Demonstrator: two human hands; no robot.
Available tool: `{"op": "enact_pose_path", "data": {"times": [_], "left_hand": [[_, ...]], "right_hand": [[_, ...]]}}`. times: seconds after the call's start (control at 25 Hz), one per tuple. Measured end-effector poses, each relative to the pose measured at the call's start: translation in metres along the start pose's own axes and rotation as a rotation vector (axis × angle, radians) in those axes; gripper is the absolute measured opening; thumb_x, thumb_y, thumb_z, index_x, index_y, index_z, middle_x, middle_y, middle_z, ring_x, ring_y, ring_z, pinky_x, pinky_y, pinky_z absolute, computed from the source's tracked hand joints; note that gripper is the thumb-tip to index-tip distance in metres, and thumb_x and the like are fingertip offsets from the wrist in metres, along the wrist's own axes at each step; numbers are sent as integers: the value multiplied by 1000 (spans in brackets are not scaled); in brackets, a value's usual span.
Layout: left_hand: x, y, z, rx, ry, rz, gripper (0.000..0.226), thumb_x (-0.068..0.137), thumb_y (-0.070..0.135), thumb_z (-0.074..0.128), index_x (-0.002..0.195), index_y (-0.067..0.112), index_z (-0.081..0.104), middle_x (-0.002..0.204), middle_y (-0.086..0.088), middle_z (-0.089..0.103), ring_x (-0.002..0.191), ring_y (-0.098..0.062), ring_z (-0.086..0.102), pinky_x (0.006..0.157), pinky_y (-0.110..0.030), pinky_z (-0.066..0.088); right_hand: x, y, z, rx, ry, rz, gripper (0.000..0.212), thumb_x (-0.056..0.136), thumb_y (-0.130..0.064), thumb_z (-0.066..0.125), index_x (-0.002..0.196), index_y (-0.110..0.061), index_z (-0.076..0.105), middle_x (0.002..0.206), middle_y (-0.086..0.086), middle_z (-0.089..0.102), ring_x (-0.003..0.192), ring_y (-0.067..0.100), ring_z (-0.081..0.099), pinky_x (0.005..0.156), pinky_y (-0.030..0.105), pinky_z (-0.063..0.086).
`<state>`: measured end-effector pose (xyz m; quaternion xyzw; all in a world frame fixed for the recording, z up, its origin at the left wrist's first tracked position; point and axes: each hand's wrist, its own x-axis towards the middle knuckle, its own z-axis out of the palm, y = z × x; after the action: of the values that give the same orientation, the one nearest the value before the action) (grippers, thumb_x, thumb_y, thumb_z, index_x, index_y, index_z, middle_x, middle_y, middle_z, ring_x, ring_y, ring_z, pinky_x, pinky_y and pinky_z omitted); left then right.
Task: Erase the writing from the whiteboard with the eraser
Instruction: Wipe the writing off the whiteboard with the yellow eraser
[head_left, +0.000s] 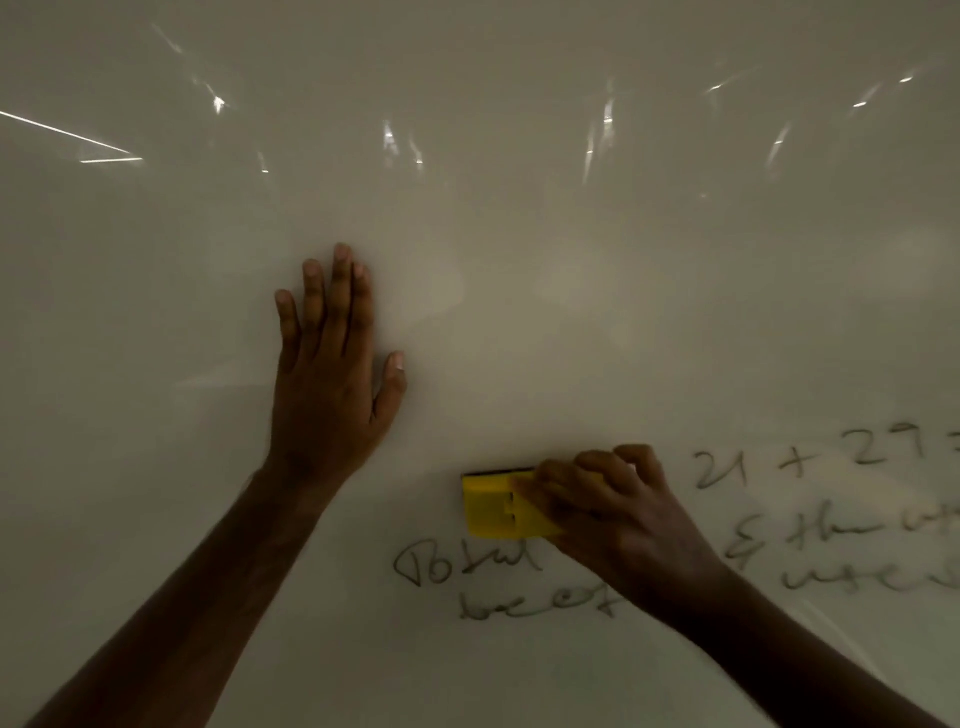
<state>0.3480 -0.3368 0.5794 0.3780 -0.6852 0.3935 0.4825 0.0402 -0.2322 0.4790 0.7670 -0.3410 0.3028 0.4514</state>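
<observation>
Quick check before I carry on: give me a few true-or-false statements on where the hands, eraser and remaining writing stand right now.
1. The right hand grips the yellow eraser. True.
2. The left hand holds a marker. False: it lies flat and open on the whiteboard.
3. The board is wiped clean. False: writing remains right of and below the eraser.
4. The eraser is against the board. True.

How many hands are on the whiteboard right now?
2. The left hand rests flat with straight fingers on a bare part of the whiteboard. The right hand, lower and to the right, grips the yellow eraser beside the writing.
</observation>
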Motion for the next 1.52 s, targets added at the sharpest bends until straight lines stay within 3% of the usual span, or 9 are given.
{"op": "enact_pose_path", "data": {"times": [0.12, 0.32, 0.44, 0.6, 0.72, 0.92, 1.16, 1.32, 1.52], "left_hand": [[4, 6, 0, 22, -8, 13, 78, 109, 37, 41, 170, -2, 13, 179, -24, 8, 167, -40, 0, 135, -60, 3], [32, 44, 4, 37, 13, 58, 77, 110, 39, 38, 170, -3, 16, 179, -24, 11, 166, -44, 8, 135, -61, 4], [49, 63, 5, 37, 7, 89, 77, 110, 39, 39, 170, -3, 15, 179, -23, 11, 166, -44, 8, 135, -61, 5], [52, 67, 7, 45, 4, 100, 77, 110, 39, 38, 170, -3, 14, 179, -23, 10, 166, -43, 8, 135, -61, 6], [53, 70, 8, 49, 1, 101, 77, 110, 39, 38, 170, -3, 14, 179, -23, 10, 166, -44, 7, 135, -61, 5], [71, 105, 13, 59, 0, 137, 79, 109, 40, 40, 170, -2, 14, 180, -22, 10, 166, -44, 8, 135, -62, 4], [80, 124, 16, 47, -10, 160, 78, 111, 41, 37, 171, -1, 11, 180, -20, 7, 167, -43, 5, 135, -60, 2], [80, 128, 17, 45, 6, 162, 78, 110, 40, 40, 171, -2, 13, 180, -21, 9, 166, -44, 6, 135, -60, 3], [82, 143, 20, 22, 8, 135, 78, 110, 40, 40, 170, -3, 14, 179, -23, 9, 166, -47, 6, 134, -62, 3]], "right_hand": [[-21, 22, -17, -30, -37, 34, 49, 105, -43, 56, 151, -29, 50, 140, -4, 62, 114, 26, 60, 93, 46, 41], [23, 52, -36, -71, 102, 239, 54, 99, -46, 67, 148, -27, 56, 137, -2, 61, 114, 29, 59, 92, 46, 41], [25, 39, -25, -44, 95, 170, 52, 101, -47, 64, 149, -26, 56, 138, -4, 62, 114, 27, 60, 91, 47, 43], [-41, 37, -19, -22, -32, 53, 48, 105, -44, 55, 151, -28, 54, 143, -4, 61, 116, 25, 59, 94, 47, 43], [-63, 59, -35, -68, -43, 97, 52, 101, -44, 59, 151, -29, 51, 142, -4, 59, 115, 28, 59, 94, 47, 42], [-1, 95, -60, -75, 124, 309, 55, 97, -48, 66, 146, -26, 56, 137, -1, 61, 115, 30, 56, 91, 47, 41], [-61, 75, -39, -55, -12, 99, 58, 97, -42, 69, 151, -28, 51, 144, -4, 58, 117, 27, 60, 95, 48, 43], [-110, 98, -56, -110, -39, 151, 59, 97, -41, 65, 152, -28, 49, 142, -2, 59, 115, 28, 59, 94, 48, 42], [-71, 134, -77, -148, 103, 332, 54, 98, -46, 64, 146, -24, 55, 136, 1, 62, 115, 31, 58, 91, 47, 41]]}}
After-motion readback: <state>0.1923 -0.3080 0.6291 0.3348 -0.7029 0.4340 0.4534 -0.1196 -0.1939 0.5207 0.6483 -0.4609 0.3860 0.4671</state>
